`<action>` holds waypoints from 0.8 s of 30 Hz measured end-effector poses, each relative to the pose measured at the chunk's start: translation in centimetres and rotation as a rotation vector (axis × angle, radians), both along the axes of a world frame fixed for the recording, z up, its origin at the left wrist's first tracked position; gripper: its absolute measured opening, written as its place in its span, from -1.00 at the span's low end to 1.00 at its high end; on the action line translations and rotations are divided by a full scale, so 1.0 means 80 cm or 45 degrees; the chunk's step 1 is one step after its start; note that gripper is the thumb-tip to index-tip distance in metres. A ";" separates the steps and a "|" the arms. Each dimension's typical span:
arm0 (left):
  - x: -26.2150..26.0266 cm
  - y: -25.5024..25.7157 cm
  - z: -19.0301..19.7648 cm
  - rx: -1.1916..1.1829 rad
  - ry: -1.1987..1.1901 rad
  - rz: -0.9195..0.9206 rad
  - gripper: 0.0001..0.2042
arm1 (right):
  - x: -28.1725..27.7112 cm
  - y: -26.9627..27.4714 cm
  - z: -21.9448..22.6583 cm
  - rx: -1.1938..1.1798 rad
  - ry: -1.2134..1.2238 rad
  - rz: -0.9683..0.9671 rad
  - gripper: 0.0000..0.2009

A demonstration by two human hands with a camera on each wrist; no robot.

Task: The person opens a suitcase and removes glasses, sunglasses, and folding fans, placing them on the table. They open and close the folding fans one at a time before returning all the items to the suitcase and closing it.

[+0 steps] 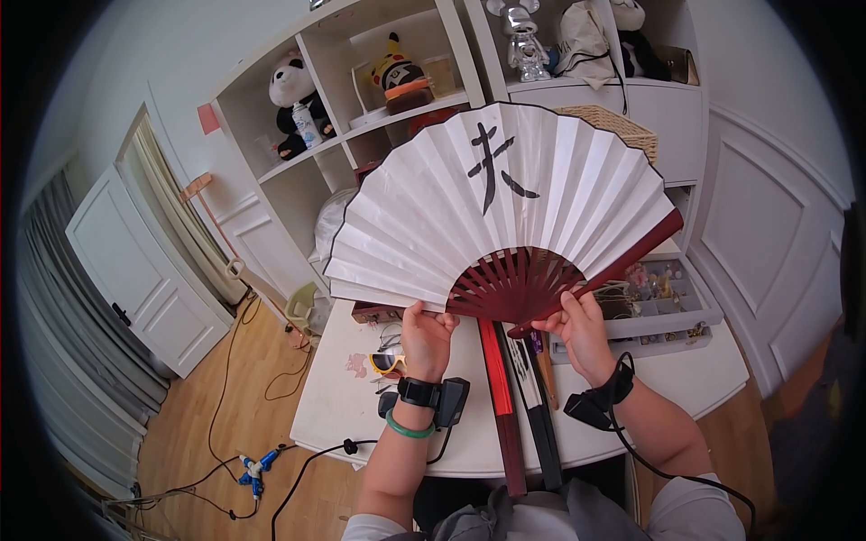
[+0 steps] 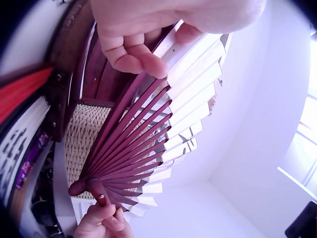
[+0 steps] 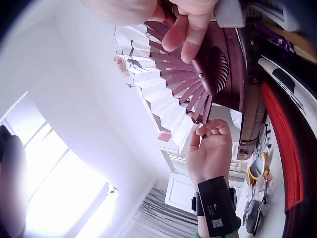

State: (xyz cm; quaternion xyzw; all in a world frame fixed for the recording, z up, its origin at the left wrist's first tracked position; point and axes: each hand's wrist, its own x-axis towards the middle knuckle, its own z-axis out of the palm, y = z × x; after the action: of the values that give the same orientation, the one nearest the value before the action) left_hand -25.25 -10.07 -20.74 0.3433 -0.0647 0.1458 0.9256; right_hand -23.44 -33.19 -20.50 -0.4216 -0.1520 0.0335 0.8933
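A large white folding fan (image 1: 406, 198) is spread wide in front of me, with dark red ribs (image 2: 133, 148) and a black brushed character on its pleated face. My left hand (image 1: 427, 341) pinches its left edge, where the ribs meet the white leaf. Near the pivot, my right hand (image 1: 582, 335) grips the dark red right guard between thumb and fingers. Below the fan, a closed fan with red folds (image 1: 501, 379) and another with black and white folds (image 1: 534, 397) lie side by side, reaching past the table's front edge.
On the white table (image 1: 433, 433) are yellow-framed sunglasses (image 1: 388, 363), other eyewear and a grey compartment tray (image 1: 695, 316) of small items. Behind stand shelves (image 1: 334, 54) with plush toys and a woven basket (image 1: 622, 131). Cables run from both wrists; more lie on the floor.
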 end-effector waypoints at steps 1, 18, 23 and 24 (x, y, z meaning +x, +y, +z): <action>0.000 0.000 0.000 -0.001 0.000 0.002 -0.73 | 0.001 0.001 -0.002 -0.017 -0.005 -0.003 -0.86; -0.012 -0.021 0.017 0.350 0.021 -0.044 -0.63 | -0.003 0.003 -0.010 -0.606 -0.235 0.268 -0.89; -0.016 -0.027 0.018 0.595 -0.002 -0.140 -0.53 | -0.009 0.005 -0.008 -0.681 -0.226 0.438 -0.88; -0.019 -0.031 0.020 0.603 0.049 -0.109 -0.52 | -0.011 0.006 -0.007 -0.700 -0.250 0.480 -0.87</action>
State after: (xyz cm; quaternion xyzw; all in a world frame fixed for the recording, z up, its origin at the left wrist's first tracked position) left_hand -26.79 -12.58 -19.10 0.5503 -0.0941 0.0806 0.8257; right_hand -24.32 -32.75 -21.08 -0.6123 -0.2975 0.1969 0.7056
